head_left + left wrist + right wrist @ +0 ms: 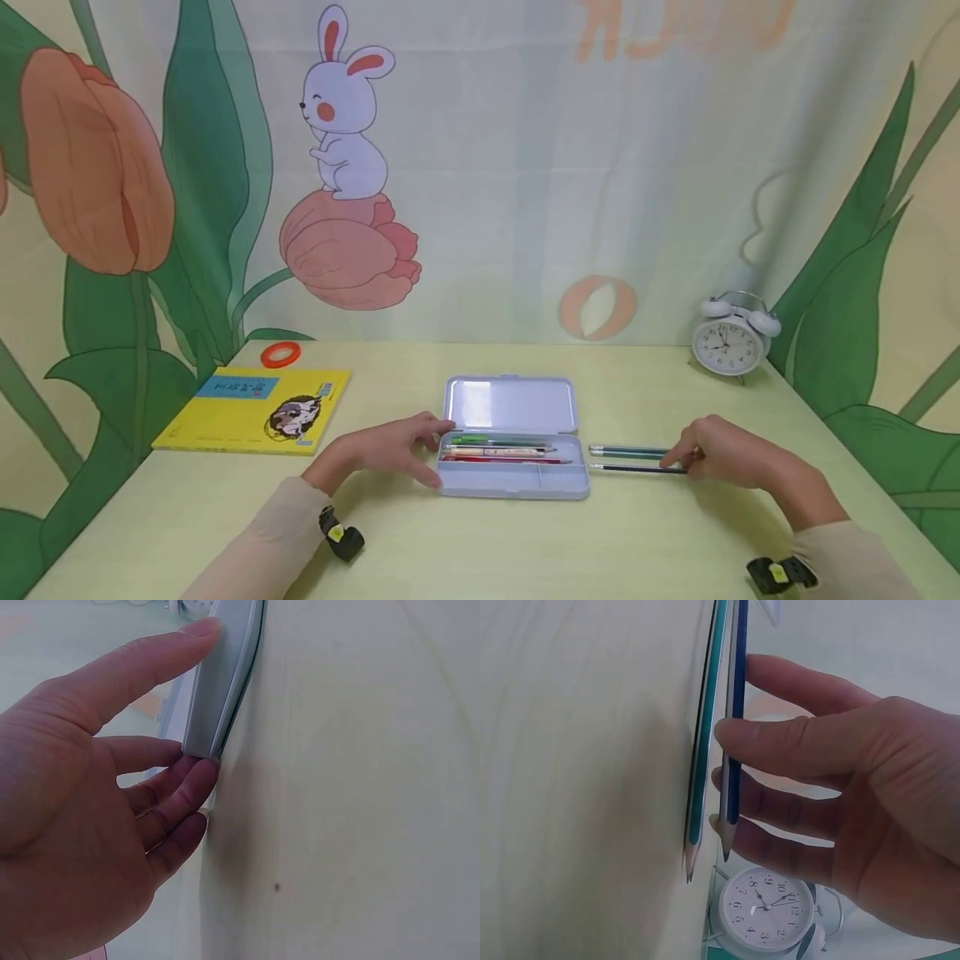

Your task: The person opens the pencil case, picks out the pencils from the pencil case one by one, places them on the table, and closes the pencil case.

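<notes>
An open pale lilac pencil case (487,482) lies on the table. My left hand (382,448) holds its left end; in the left wrist view the thumb lies on the front wall and the fingers bend around the corner. In the case's back compartment lie a green pen (472,438), a patterned pencil (510,451) and a red pencil (510,460). To the right of the case, my right hand (735,454) pinches a dark blue pencil (736,780) between thumb and fingers, its sharpened tip past the fingers. Beside it, a teal pencil (703,750) lies on the table.
A yellow book (240,421) lies at the left, with a red-orange tape ring (281,354) behind it. The white alarm clock (727,343) stands at the back right. Behind the table hangs a printed curtain (480,183).
</notes>
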`<state>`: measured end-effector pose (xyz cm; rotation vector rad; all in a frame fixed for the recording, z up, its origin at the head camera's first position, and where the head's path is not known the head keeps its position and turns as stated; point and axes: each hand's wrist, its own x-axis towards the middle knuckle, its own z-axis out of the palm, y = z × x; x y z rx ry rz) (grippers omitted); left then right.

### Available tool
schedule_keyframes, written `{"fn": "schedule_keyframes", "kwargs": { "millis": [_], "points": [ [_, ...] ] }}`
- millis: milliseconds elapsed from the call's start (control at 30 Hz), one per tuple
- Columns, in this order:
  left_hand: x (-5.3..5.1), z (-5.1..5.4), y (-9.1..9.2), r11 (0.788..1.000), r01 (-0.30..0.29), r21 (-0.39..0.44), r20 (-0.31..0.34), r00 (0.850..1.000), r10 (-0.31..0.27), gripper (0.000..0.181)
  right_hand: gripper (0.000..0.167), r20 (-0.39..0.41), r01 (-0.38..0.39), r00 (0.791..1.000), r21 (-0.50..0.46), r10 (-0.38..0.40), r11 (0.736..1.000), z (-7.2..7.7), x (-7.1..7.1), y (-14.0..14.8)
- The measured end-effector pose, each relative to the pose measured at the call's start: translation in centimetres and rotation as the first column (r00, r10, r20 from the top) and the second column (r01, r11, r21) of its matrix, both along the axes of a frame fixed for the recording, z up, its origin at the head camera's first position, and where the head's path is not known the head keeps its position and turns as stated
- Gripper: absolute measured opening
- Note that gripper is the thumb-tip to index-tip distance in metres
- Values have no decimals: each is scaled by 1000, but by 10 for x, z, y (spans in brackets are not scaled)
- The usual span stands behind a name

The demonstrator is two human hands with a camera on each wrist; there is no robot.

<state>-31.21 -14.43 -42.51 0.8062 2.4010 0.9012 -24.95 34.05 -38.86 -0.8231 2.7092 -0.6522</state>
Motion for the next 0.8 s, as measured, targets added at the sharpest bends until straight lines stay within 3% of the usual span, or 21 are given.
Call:
{"fn": "schedule_keyframes", "kwargs": {
  "millis": [200,600,800],
  "points": [
    [3,1,0,1000,-6,-11,0,1000,6,86,31,-25,2,1000,39,-1,999,-3,-1,2],
    [1,0,0,1000,5,-17,-17,1000,-5,87,17,-21,99,995,75,-98,992,-8,-2,1],
    [1,-1,0,1000,6,-18,-21,1000,-7,88,10,-109,126,988,145,-111,981,-11,-5,3]
  ]
}}
